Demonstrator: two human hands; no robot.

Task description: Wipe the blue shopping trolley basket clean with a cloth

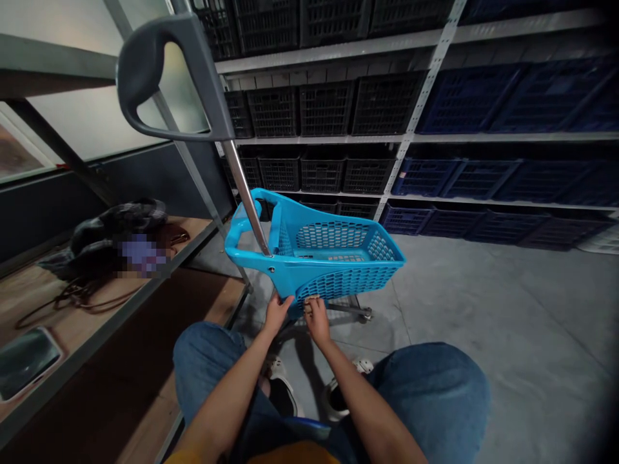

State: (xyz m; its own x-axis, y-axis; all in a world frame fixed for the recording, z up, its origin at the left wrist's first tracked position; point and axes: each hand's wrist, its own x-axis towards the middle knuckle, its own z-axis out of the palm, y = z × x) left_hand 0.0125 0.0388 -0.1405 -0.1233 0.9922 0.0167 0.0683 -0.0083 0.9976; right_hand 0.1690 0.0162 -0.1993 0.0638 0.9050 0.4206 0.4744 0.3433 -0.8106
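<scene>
Left hand (277, 313): 7 o'clock of the blue cart (314, 273), thumb spread against its lower side, fingers partly hidden, grip uncertain | Right hand (316, 319): 6 o'clock, fingers pinched on a small tan wad (311, 301) at the cart | Cart: 12-to-1 o'clock from both hands, about equally near; long axis roughly 9-to-3.

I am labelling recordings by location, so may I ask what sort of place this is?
Probably a storeroom or stockroom: tall metal shelving carries rows of black crates and dark blue crates over a plain grey floor.
</scene>
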